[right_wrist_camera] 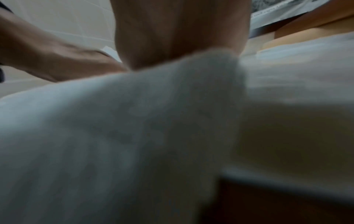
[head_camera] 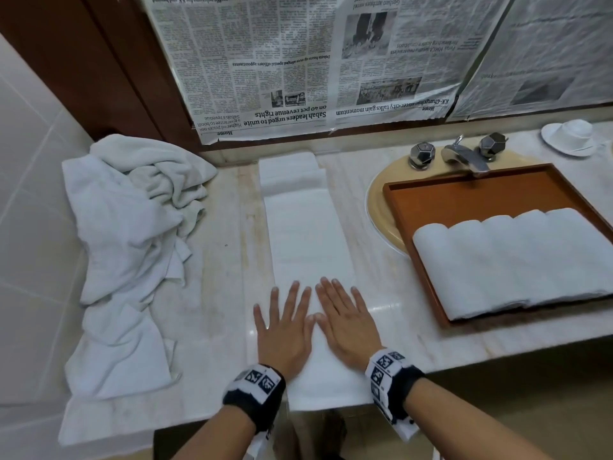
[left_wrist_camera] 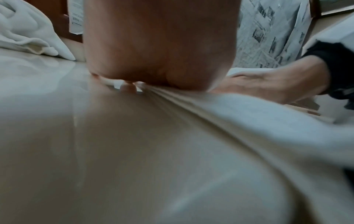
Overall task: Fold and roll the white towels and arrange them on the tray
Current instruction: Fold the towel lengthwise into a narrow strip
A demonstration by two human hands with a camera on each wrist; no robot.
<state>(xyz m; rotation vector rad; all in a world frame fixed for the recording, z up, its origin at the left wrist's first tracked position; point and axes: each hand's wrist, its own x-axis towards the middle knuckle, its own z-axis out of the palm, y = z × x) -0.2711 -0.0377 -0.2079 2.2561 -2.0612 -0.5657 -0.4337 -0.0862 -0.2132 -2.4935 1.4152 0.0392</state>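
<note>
A white towel (head_camera: 310,240) lies folded into a long narrow strip on the marble counter, running away from me, its near end hanging over the front edge. My left hand (head_camera: 283,327) and right hand (head_camera: 345,322) press flat on its near part, side by side, fingers straight and spread. The left palm (left_wrist_camera: 159,45) fills the left wrist view above the towel's layered edge (left_wrist_camera: 220,109). The right palm (right_wrist_camera: 180,31) rests on the blurred towel (right_wrist_camera: 134,121). A brown wooden tray (head_camera: 464,197) at the right holds several rolled white towels (head_camera: 517,260) in a row.
A heap of loose white towels (head_camera: 132,227) lies at the left, partly draped over the counter edge. The tray sits over a beige sink (head_camera: 381,207) with a chrome faucet (head_camera: 464,157). An upturned white cup on a saucer (head_camera: 572,137) stands far right. Newspaper (head_camera: 298,61) covers the wall behind.
</note>
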